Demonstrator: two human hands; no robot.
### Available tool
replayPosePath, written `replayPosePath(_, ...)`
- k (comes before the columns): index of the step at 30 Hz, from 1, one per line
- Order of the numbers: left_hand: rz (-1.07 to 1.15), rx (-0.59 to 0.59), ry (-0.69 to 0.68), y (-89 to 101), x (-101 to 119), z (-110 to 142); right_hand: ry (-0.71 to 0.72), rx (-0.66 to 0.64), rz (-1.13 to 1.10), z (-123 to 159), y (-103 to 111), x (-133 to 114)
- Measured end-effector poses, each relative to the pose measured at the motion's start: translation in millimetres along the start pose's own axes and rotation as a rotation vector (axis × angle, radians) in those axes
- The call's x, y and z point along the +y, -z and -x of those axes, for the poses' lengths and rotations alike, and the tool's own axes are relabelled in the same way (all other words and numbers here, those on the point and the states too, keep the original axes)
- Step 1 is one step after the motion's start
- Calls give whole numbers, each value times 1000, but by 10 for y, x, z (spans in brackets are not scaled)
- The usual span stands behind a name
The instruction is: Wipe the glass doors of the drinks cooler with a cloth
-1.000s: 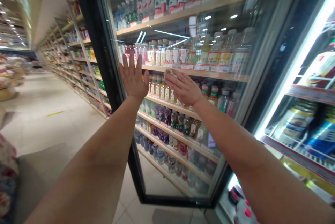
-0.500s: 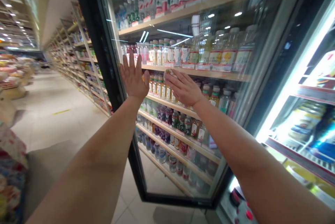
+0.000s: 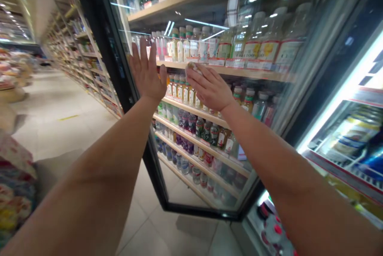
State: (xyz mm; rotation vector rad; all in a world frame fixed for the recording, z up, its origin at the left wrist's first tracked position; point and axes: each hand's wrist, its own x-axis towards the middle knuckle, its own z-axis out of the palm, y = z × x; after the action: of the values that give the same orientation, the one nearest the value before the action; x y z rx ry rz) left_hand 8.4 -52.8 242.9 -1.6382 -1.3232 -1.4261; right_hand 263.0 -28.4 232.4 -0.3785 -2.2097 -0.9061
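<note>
A glass cooler door (image 3: 191, 192) with a black frame stands swung out in front of me. My left hand (image 3: 148, 72) lies with its fingers spread on the glass, close to the frame's left upright, and holds nothing. To its right, my right hand (image 3: 211, 84) is pressed to the pane over a crumpled pale cloth (image 3: 193, 67). Only a bit of that cloth shows past the fingertips; the palm hides the remainder. Both arms reach forward, nearly straight.
Through the glass show wooden shelves (image 3: 191, 108) with rows of drink bottles. At right is the lit cooler interior (image 3: 344, 128) with packaged goods. Left of the door runs a tiled aisle (image 3: 62, 96) beside long shelving (image 3: 83, 56). Colourful packages (image 3: 18, 184) stand at lower left.
The view has tipped down slightly and come nearer, so the door sits higher in the picture. Both hands stay at about the same spots on the glass.
</note>
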Motion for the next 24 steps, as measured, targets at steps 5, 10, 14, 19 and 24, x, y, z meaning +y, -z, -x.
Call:
replayPosePath(5,-104,4,-24,-21,-19,9,19,22,47,12,-97,73)
replayPosePath(10,-161,7,-48,-57,-103,-25,-14,66,2,7,-205,128)
replayPosePath(14,-291,-7,-4,-123,-202,-81,-51,-29,-117,-27,-49,58)
replayPosePath(19,-584,78,-102,-155,-241,-71,-110,-76,-234,-82,242,-67)
replayPosePath(24,-671,87,-109,-101,-171,-33,-129,-126,-229,-95,355,-110)
